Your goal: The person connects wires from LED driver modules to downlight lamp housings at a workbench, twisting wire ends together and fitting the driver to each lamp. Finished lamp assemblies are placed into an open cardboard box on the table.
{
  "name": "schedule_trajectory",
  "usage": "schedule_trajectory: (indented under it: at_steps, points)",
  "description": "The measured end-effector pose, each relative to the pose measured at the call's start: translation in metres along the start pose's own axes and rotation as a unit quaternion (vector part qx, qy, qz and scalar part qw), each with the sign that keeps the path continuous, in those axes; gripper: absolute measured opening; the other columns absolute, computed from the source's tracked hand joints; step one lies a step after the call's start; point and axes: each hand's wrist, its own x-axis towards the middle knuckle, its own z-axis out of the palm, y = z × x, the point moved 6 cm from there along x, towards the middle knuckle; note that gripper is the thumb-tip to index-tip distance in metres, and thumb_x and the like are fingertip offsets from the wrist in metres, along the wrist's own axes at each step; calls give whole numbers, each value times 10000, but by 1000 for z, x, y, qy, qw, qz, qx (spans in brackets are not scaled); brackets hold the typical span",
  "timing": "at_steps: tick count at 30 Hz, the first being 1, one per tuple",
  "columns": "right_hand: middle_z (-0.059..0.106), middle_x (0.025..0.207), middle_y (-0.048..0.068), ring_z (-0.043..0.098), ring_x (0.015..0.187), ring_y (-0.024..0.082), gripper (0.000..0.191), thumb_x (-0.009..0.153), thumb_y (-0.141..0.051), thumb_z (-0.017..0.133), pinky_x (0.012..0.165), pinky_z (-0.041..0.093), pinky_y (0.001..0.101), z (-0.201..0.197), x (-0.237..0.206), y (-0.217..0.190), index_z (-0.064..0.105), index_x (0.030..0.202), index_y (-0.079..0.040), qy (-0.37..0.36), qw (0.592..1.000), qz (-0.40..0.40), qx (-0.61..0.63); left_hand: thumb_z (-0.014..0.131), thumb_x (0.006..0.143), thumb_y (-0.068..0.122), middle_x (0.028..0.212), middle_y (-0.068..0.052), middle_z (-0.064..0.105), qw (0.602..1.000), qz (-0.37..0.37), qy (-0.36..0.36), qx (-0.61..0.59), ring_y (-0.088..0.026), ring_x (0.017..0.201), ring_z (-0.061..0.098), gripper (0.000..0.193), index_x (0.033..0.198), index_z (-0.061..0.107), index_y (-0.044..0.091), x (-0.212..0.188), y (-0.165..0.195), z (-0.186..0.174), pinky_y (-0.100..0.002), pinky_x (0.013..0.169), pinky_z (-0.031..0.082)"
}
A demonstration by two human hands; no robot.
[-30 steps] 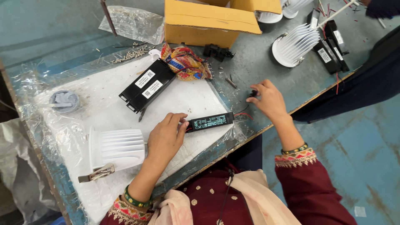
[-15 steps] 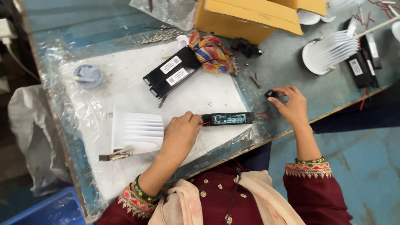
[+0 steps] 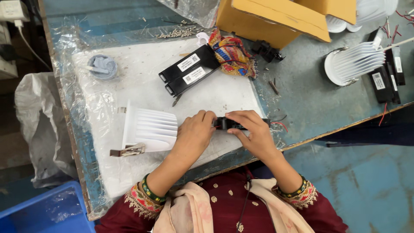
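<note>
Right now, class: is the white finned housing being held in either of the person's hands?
No. Both the left hand and right hand grip the slim black module; the white finned housing lies untouched beside them.

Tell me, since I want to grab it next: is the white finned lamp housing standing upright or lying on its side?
On its side. The white finned housing lies on the white sheet, fins running sideways, beside the left hand.

A slim black driver module (image 3: 235, 124) is held over the white mat (image 3: 129, 86) by both hands: its left end is gripped by the left hand (image 3: 195, 131), while the right hand (image 3: 252, 133) is laid over its middle. Red wires (image 3: 281, 125) are seen at its right end. A white finned lamp housing (image 3: 151, 128) (with a metal spring clip) is set just beside the left hand. Two black driver boxes (image 3: 189, 70) are stacked further back, near a colourful cloth (image 3: 233, 56).
</note>
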Motion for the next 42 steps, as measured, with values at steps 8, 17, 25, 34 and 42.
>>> schedule_trajectory:
  at_steps: [8,17,25,34,42]
  points:
    - [694,1151,66,639,1014,293,423,799,-145,813,873,501,401,8,12,-15,713,1205,-79,-25,993,-36,-112,726,851,103,1050,-150,667,1000,10,18,-17,-413,858,650,377,1204,595,82,1,1,-3,-501,745,517]
    - [683,1090,60,655,979,288,387,800,-147,779,812,515,413,11,21,-24,725,1177,-79,-76,981,-41,-175,650,905,96,997,-147,685,1000,10,27,-8,-391,856,665,303,1199,585,61,1,0,0,-494,738,520]
    - [698,1062,47,679,947,287,396,785,-140,784,802,539,398,14,25,-25,734,1174,-93,-95,977,0,-191,654,911,103,1005,-152,681,1000,-3,15,-12,-394,853,663,303,1200,570,60,1,-1,0,-492,728,523]
    - [703,996,28,684,870,312,353,739,-165,811,760,534,435,17,34,-19,757,1087,-149,-147,967,55,-203,608,850,2,994,-149,672,1000,13,19,-2,-405,835,646,352,1195,569,61,1,1,-2,-502,716,508]
    - [718,1015,4,695,832,325,329,739,-161,809,718,546,430,16,39,-16,770,1066,-166,-159,965,65,-199,583,835,-44,931,-121,652,999,25,31,-18,-381,826,624,256,1063,563,70,2,4,-5,-487,724,490]
